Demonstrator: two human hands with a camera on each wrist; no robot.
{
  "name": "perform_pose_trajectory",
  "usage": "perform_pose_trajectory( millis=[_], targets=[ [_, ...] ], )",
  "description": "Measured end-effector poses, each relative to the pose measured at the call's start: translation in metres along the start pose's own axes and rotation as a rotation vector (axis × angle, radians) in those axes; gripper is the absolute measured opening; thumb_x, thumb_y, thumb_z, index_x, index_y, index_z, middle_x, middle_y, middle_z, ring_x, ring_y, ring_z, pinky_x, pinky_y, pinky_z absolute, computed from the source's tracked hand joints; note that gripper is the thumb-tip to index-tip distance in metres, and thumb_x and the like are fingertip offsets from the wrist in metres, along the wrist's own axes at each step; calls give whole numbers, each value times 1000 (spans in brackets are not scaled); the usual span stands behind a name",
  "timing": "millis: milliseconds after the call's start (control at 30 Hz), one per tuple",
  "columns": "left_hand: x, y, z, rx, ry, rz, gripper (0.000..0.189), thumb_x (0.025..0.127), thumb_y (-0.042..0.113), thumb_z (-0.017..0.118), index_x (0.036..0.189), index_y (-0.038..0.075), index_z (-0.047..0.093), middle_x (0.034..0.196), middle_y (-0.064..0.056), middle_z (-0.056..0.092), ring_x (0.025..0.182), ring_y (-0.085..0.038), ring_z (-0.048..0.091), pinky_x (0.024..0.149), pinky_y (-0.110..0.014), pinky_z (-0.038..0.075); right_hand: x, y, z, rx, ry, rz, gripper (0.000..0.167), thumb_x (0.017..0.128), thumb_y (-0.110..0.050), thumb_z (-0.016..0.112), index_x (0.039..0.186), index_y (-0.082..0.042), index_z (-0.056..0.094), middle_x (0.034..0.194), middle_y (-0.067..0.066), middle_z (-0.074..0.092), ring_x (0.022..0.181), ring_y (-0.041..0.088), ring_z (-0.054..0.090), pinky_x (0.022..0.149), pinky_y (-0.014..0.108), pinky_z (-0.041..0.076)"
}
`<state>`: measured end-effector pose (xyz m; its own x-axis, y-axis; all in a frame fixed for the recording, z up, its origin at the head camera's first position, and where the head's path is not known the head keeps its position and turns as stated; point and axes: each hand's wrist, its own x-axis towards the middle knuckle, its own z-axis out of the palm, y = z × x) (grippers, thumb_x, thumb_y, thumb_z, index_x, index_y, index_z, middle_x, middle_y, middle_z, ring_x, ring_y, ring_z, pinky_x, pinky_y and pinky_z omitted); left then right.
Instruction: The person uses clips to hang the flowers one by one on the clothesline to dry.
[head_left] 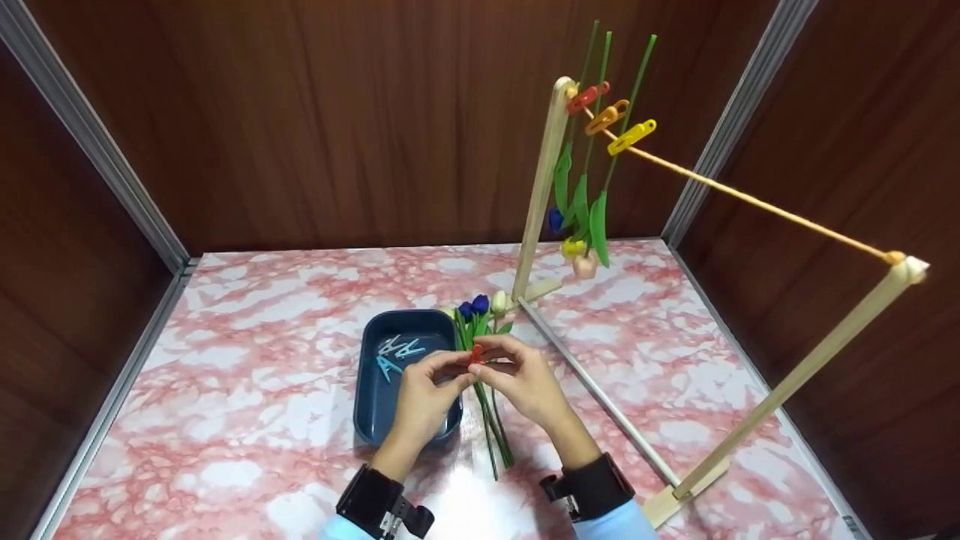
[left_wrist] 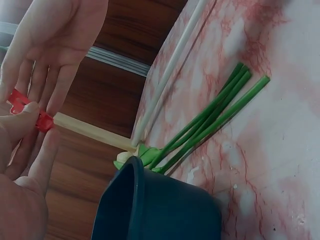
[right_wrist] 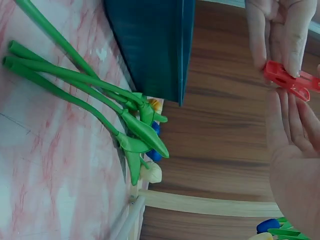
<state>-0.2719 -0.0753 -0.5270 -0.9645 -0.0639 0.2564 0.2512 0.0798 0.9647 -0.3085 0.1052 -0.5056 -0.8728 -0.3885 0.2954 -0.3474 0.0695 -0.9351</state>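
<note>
Red clothespin [head_left: 477,355] is pinched by the left hand [head_left: 427,390] and apparently the right hand [head_left: 529,381], above tulips [right_wrist: 144,132] beside a blue tub [left_wrist: 175,207].

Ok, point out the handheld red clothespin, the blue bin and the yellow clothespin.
Red clothespin [right_wrist: 284,79]: right wrist view, its body.
Blue bin [head_left: 411,324]: head view, far inner wall.
Yellow clothespin [head_left: 631,138]: head view, its middle.

On the tabletop [head_left: 247,405], a tub [head_left: 379,409] holds loose pegs [head_left: 382,363]; just right of it lie flowers [right_wrist: 145,132], heads toward the back. Above them, a held peg [head_left: 476,354] sits between left hand [head_left: 431,390] and right hand [head_left: 525,379]. Further right, a rope [head_left: 750,198] runs from rear post [head_left: 541,199] to front post [head_left: 793,382], with three clipped pegs [head_left: 607,118] and head-down hanging flowers [head_left: 598,229] near its rear end.
</note>
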Motion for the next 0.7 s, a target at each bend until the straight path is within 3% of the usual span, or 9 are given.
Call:
perform_pose_trajectory(
  millis=[300,533,700],
  targets=[
    [-3,-1,4,-5,25,-14,23,92,11,85,114,5,81,106,-10,81,100,-23,77,91,-36,62,2,0,0,7,18,12,35,96,-6,80,129,2,72,119,23,73,113,29,71,96,32,60],
    [-2,0,8,-56,53,7,22,91,9,85,112,4,81,104,-11,80,98,-24,77,89,-29,62,3,-3,-3,61,52,82,33,95,-7,81,126,1,75,117,22,75,111,26,71,94,30,60],
    [1,0,12,-81,78,22,21,90,5,86,110,3,80,104,-11,79,98,-24,77,90,-32,62,7,-5,-4,50,69,63,29,93,-6,83,120,1,77,112,17,77,108,26,73,95,32,60]
  ],
)
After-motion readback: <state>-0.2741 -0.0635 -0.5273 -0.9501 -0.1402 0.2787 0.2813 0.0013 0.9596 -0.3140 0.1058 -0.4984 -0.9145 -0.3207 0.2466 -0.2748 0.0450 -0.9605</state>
